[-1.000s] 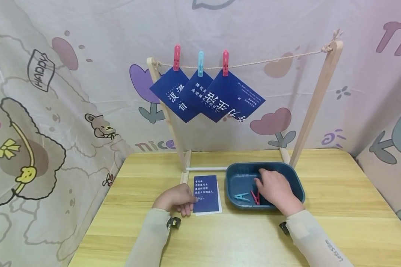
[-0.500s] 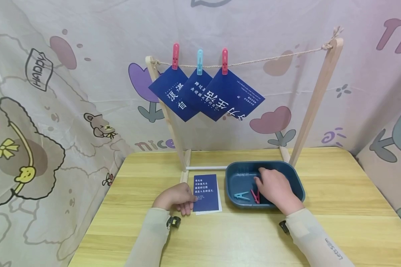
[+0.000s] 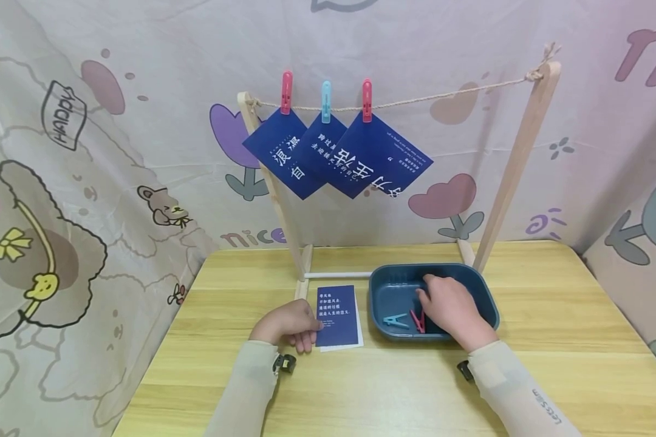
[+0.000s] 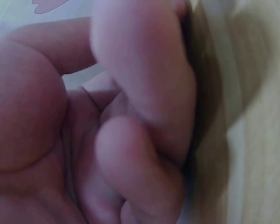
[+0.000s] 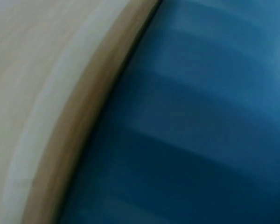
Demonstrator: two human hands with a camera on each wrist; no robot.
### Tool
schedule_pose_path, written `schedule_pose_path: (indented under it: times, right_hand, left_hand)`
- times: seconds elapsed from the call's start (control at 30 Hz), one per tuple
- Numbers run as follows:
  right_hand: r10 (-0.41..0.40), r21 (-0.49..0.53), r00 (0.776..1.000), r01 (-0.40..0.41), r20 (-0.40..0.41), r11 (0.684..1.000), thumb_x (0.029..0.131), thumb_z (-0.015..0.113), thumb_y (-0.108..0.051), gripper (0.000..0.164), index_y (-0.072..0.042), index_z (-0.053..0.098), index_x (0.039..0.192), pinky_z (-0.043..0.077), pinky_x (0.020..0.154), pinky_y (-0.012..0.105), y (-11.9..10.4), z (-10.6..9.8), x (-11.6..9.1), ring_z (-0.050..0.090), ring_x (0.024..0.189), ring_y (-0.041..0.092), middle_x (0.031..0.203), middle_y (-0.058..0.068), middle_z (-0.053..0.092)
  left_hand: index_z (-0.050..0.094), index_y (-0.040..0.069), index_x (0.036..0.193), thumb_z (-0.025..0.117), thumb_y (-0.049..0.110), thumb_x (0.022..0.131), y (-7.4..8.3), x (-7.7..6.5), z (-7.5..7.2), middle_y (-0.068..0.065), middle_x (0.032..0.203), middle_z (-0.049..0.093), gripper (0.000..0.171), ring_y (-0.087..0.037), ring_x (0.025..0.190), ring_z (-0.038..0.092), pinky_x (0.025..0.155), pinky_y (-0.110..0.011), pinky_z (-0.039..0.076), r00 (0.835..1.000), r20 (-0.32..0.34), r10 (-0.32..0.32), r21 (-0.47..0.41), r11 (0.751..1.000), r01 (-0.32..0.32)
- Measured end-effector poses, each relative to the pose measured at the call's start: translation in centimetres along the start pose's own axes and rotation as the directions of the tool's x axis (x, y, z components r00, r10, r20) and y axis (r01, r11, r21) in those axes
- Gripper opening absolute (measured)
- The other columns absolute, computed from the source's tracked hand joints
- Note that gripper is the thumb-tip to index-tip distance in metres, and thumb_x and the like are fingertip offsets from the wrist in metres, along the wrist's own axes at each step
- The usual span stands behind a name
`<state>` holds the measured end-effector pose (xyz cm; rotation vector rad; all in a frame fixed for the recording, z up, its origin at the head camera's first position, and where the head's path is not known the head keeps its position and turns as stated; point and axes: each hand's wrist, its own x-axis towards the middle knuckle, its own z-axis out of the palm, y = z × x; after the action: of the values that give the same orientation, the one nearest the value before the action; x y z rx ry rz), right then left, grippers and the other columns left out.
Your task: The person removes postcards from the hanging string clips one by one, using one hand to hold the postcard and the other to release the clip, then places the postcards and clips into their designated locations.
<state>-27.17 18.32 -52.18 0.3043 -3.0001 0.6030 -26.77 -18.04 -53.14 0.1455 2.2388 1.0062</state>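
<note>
In the head view my left hand (image 3: 290, 321) is at the left edge of a dark blue printed card (image 3: 336, 309), pinching that edge with a fingertip on its face. Its other fingers are curled close over the table, as the left wrist view also shows. A white edge of another card (image 3: 360, 340) sticks out beneath. My right hand (image 3: 451, 306) reaches into a dark blue basin (image 3: 379, 303), thumb and forefinger apart, remaining fingers hidden. Left of it in the basin are a light blue clothespin (image 3: 396, 320) and a red clothespin (image 3: 418, 321). Basin wall (image 5: 200, 116) fills most of the right wrist view.
A wooden frame (image 3: 516, 164) with a rope (image 3: 448, 97) strung across stands behind the basin. Three blue cards (image 3: 300, 158) hang overlapping at the rope's left, each held by a clothespin (image 3: 326, 100). A patterned cloth (image 3: 197, 152) backs the wooden table (image 3: 546, 303).
Both hands, the cards and the clothespins keep their places; the head view has only shifted very slightly.
</note>
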Motion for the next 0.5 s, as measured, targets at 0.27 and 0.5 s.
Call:
schedule_pose_path:
  times: [0.27,0.5]
  right_hand:
    - [-0.006,0.003,1.000,0.006,0.004,1.000,0.098,0.066,-0.024,0.036,0.005,0.067,0.119,0.059,0.074,0.050,0.11,0.00,0.05,0.059,0.067,0.020,0.077,0.005,0.066]
    - [-0.010,0.000,1.000,0.010,0.004,1.000,0.098,0.067,-0.024,0.034,0.004,0.068,0.118,0.058,0.072,0.049,0.11,0.08,0.05,0.059,0.067,0.020,0.078,0.006,0.067]
  left_hand:
    - [0.071,0.002,0.071,0.063,0.023,0.099,0.11,0.01,-0.05,-0.012,0.061,0.071,0.036,-0.014,0.043,0.062,0.037,-0.018,0.040,1.000,-0.005,0.005,0.004,1.000,-0.005]
    - [0.071,0.001,0.071,0.063,0.023,0.099,0.01,0.05,-0.06,-0.012,0.062,0.071,0.036,-0.013,0.043,0.062,0.037,-0.018,0.040,1.000,-0.002,0.003,0.003,1.000,-0.003]
